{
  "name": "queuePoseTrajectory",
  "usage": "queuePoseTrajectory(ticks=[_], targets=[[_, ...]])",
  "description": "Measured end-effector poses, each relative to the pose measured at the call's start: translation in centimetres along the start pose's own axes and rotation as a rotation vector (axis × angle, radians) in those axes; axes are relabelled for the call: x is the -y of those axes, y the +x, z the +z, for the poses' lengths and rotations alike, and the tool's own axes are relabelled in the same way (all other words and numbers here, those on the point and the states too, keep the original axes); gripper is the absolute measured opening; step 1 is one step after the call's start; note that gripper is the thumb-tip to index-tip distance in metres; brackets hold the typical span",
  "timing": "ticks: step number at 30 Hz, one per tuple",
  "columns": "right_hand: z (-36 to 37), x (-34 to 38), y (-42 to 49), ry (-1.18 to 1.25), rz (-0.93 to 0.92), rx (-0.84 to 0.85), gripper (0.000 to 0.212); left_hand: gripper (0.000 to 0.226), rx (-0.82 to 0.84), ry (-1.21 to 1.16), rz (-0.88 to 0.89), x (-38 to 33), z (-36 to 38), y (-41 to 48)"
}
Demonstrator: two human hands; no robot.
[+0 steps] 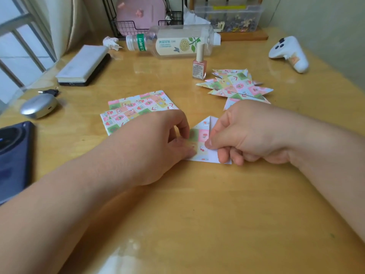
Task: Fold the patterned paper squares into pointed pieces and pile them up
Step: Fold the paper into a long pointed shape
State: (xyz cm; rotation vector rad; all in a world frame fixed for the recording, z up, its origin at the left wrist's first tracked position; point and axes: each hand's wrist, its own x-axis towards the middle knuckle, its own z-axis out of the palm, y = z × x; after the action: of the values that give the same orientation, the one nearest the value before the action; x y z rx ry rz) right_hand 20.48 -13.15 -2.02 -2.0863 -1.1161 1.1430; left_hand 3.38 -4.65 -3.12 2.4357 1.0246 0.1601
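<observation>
Now the half-folded paper piece (203,135) lies at frame centre on the worktop (197,204); left hand (158,149) and right hand (250,135) each hold it in a pinching grip. Align edges, then crease sharply.

This looks like a home, most likely a desk in someone's own room. The glossy wooden table (197,204) stands by a barred window (23,42) and carries personal odds and ends: a plastic drink bottle (173,43) lying on its side, a nail polish bottle (199,66), a white game controller (288,53), a phone (13,155), a notebook (83,63) and a crumpled tissue (111,42). Hobby things sit among them: patterned paper squares (138,107), a wire rack (126,26) and a clear storage box (229,17) of small bits at the back.
</observation>
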Motion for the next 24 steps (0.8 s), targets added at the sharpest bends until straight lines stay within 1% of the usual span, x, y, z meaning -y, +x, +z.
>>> queuePoseTrajectory(ticks=[8,12,13,17,21,24], targets=[[0.3,0.1,0.0,-0.050,-0.006,-0.024,0.008,0.011,0.070,-0.014,0.054,1.0,-0.8,0.7],[0.5,0.1,0.1,-0.030,-0.014,-0.042,0.021,0.012,0.088,0.000,0.099,1.2,-1.0,0.8],[0.5,0.2,0.1,-0.030,-0.017,-0.046,0.022,0.012,0.096,-0.006,0.110,1.2,-0.9,0.8],[0.6,0.1,-0.2,-0.082,-0.037,-0.042,0.011,0.018,0.136,-0.035,0.131,1.4,-1.1,0.7],[0.5,0.1,-0.3,-0.118,-0.047,-0.033,0.010,0.018,0.172,0.015,0.204,1.4,-1.0,0.6],[0.4,0.1,-0.2,-0.105,-0.045,-0.021,0.009,0.015,0.194,-0.003,0.227,1.5,-1.1,0.7]])
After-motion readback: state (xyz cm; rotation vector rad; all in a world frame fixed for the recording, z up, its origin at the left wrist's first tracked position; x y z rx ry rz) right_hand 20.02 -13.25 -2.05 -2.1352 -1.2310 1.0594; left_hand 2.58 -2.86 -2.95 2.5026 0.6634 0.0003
